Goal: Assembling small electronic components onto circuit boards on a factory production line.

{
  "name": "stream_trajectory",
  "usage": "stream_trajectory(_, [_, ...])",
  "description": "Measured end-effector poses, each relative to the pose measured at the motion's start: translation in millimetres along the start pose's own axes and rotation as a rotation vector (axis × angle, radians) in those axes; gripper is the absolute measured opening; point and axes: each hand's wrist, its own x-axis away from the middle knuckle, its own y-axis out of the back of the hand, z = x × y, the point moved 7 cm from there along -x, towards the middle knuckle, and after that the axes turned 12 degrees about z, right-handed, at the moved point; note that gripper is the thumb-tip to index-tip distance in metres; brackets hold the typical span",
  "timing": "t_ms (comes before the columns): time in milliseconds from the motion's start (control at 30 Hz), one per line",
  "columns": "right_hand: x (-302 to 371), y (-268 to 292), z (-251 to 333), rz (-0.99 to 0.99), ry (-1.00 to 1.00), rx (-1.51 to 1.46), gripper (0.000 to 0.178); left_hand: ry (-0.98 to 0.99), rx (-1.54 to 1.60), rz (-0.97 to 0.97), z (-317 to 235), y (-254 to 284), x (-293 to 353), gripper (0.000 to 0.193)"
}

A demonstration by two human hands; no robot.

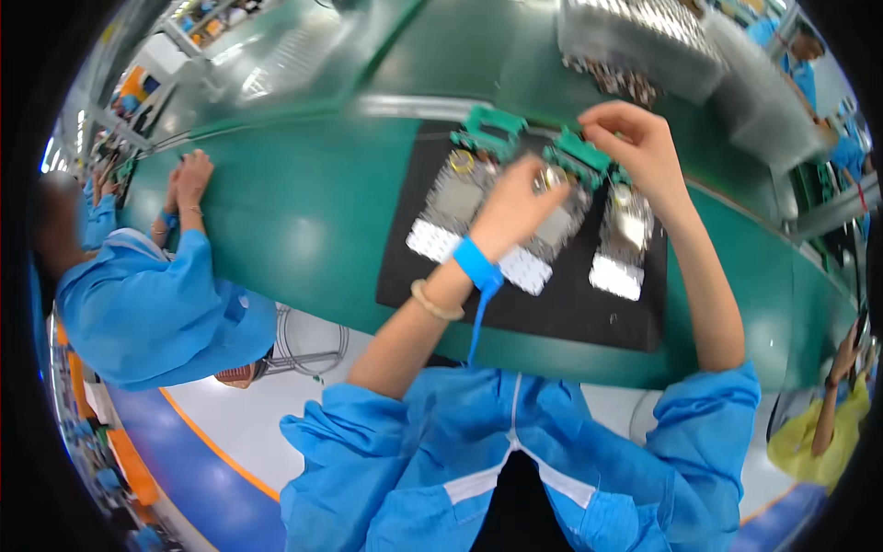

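Hands (pixel 511 207) flanking green bracket (pixel 577 153), black mat (pixel 575 317) beneath

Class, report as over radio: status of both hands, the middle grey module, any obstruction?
Left hand over middle grey module; right hand at far-end green bracket. Module on black mat. Left hand partly hides it from view.

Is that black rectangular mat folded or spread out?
Spread out: the black rectangular mat lies flat on the green tabletop, its near corners showing beyond the grey metallic units.
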Motion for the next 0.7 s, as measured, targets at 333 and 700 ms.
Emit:
stream_trajectory(333, [19.2,-9.8,-12.6,0.02,-0.053,0.262,0.013,0.011,0.254,-0.081,-20.9,-2.8,8.4,0.023])
stream_trajectory(700, [22.4,-12.3,-2.8,0.04,-0.172,0.208,0.011,-0.004,0.247,-0.116,-28.0,-0.9,12.1,0.022])
